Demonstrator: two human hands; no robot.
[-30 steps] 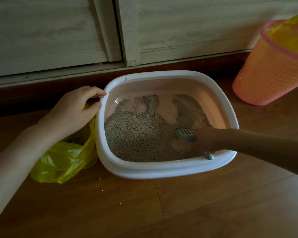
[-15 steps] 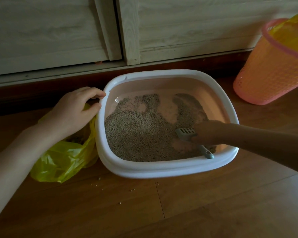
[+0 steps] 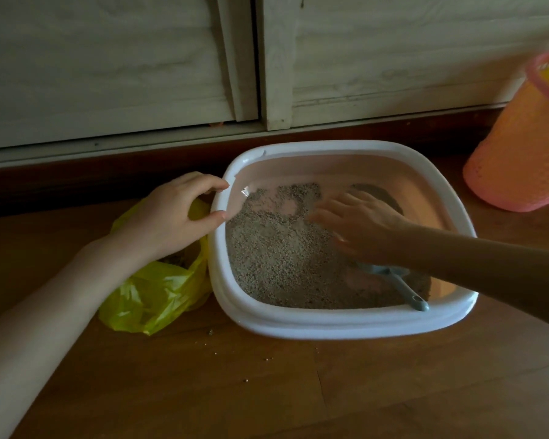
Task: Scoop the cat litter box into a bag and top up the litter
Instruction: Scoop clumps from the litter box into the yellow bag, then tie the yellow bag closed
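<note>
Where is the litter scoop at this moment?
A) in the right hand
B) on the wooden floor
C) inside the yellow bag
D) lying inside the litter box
D: the litter scoop lies in the litter box, under the forearm of the right hand, whose fingers are spread and hold nothing.

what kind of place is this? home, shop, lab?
Most likely a room in a home, at floor level. A cat litter box sits on a wooden plank floor, by pale wood-grain cabinet doors, with an orange mesh wastebasket lined with a yellow bag nearby.
</note>
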